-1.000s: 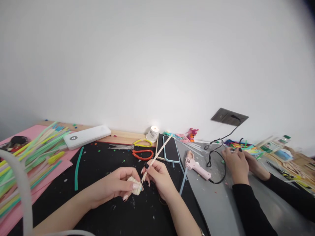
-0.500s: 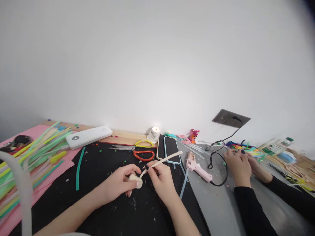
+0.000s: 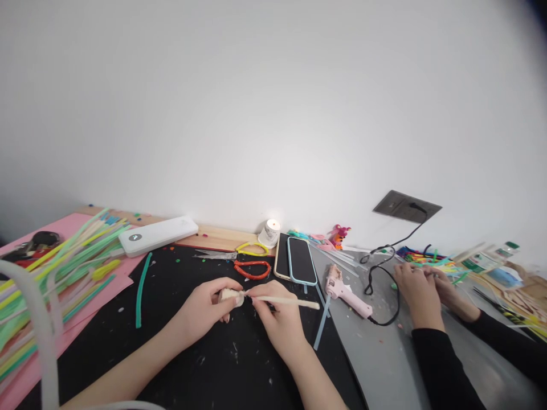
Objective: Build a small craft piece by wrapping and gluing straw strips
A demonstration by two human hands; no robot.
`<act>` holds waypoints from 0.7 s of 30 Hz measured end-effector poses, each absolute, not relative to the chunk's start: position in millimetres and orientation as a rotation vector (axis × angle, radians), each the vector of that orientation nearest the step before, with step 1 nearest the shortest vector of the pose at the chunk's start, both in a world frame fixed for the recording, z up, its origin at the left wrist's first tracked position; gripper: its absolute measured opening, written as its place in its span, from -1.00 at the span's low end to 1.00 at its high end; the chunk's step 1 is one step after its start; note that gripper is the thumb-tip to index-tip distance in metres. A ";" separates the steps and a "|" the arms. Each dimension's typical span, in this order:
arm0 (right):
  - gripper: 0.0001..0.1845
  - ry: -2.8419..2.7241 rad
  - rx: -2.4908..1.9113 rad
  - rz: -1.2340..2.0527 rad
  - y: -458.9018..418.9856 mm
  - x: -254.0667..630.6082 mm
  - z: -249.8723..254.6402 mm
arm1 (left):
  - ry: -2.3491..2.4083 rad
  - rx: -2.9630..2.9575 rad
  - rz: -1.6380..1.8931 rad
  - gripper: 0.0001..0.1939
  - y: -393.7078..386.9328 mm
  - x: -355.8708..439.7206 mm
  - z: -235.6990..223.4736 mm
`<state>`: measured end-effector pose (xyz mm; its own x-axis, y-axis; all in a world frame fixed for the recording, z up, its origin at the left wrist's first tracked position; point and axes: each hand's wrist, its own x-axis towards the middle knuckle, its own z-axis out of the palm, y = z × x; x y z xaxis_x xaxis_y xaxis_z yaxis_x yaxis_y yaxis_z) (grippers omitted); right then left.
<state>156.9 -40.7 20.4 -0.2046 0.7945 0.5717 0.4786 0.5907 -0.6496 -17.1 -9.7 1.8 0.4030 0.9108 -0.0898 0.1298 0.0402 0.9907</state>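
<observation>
Over the black mat (image 3: pixel 188 364), my left hand (image 3: pixel 205 307) pinches a small cream-coloured coil (image 3: pixel 231 296) between thumb and fingers. It looks like a wound fuzzy strip, perhaps pipe cleaner. My right hand (image 3: pixel 276 316) is closed on the cream strip (image 3: pixel 294 301) near the coil, and the strip's free end points right. Just beyond my hands lie scissors (image 3: pixel 252 270) with one yellow and one red handle. A blue-edged phone (image 3: pixel 302 261) overlaps another phone (image 3: pixel 282 256) behind my right hand.
Pipe cleaners (image 3: pixel 81 273) cover pink paper at left, beside a white power bank (image 3: pixel 158 234). A green strip (image 3: pixel 143 290) lies on the mat. A pink glue gun (image 3: pixel 348 296) with black cord is at right, near a co-worker's hands (image 3: pixel 421 290). A white cup (image 3: pixel 269 234) stands by the wall.
My right hand has turned the cream strip from slanting up-right to nearly level, pointing right. The coil has tilted slightly in my left fingers. The whole view has shifted slightly.
</observation>
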 end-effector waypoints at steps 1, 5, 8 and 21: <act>-0.82 -1.837 -1.041 0.423 -41.4 156.5 20.1 | 1.014 1.408 0.800 -0.76 -9.7 -17.2 2.4; -0.84 -1.807 -1.105 0.486 -44.0 155.0 20.0 | 1.025 1.370 0.857 -0.77 -9.5 -18.1 2.8; -0.84 -1.827 -1.096 0.517 -44.2 153.8 19.9 | 1.038 1.269 0.875 -0.74 -8.7 -18.7 1.5; -0.83 -1.876 -1.016 0.492 -40.9 156.3 19.1 | 0.956 0.799 0.864 -0.63 -9.7 -19.7 7.4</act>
